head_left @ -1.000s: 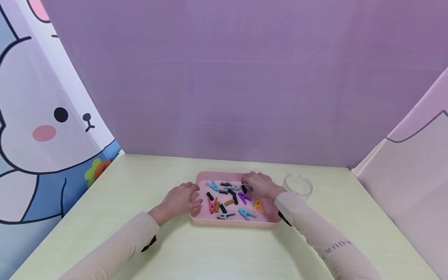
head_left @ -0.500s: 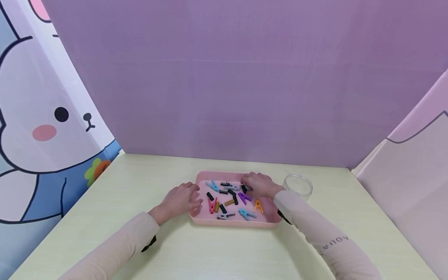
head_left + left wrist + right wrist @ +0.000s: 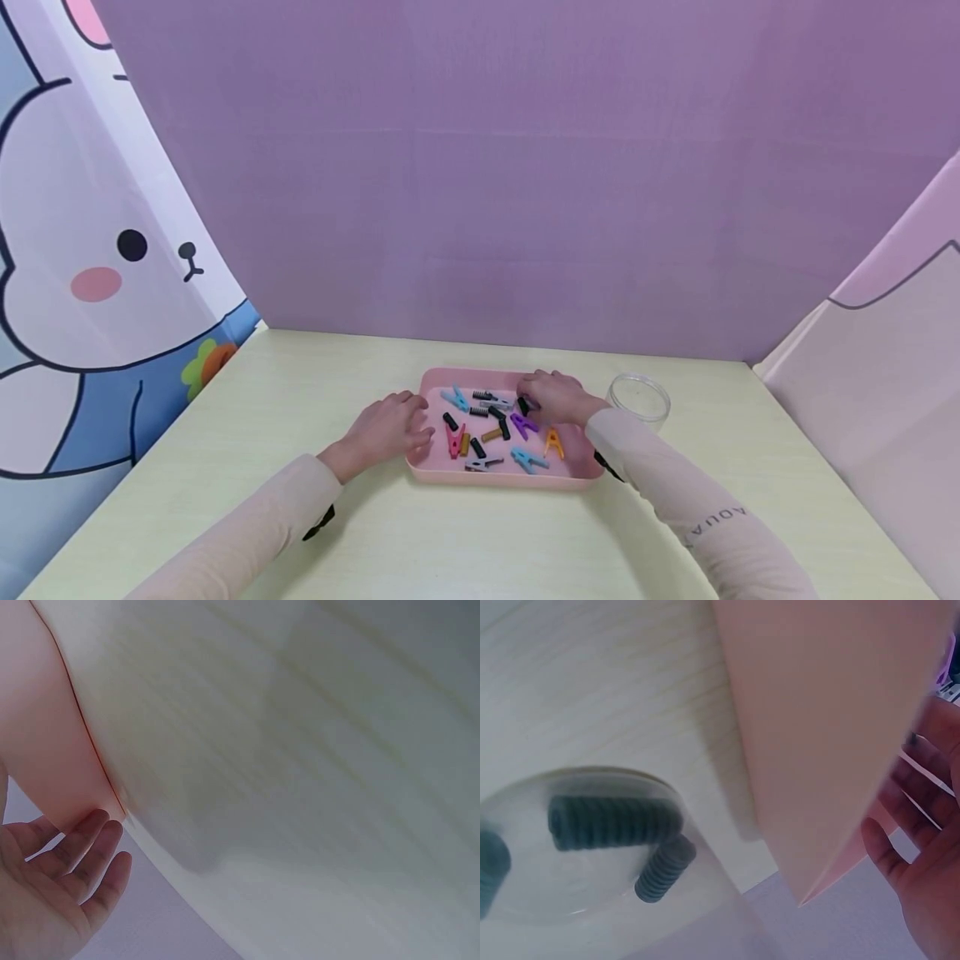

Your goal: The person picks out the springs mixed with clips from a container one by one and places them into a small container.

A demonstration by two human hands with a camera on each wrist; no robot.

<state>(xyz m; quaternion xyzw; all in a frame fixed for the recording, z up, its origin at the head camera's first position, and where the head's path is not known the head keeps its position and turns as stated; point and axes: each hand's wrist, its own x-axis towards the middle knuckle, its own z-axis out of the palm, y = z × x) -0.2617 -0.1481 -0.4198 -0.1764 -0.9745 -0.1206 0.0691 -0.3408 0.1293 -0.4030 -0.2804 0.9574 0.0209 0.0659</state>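
Observation:
A pink tray holds several small things. My left hand is at its left wall, fingers loosely bent and touching the outer corner in the left wrist view. My right hand reaches over the tray's far right part, fingers pointing down. A black cylinder lies by its fingertips, which are partly hidden, so a hold cannot be seen. Nearby are a grey clip, a purple clip and an orange clip. Blue clips, a pink clip, black ridged springs and brown cylinders lie around.
Right of the tray stands a round clear container, partly behind the right sleeve. Dark ridged springs lie inside it in the right wrist view. A purple backdrop rises behind the pale table.
Both hands stay almost in place; the right sleeve shifts very slightly. The things in the tray look unmoved.

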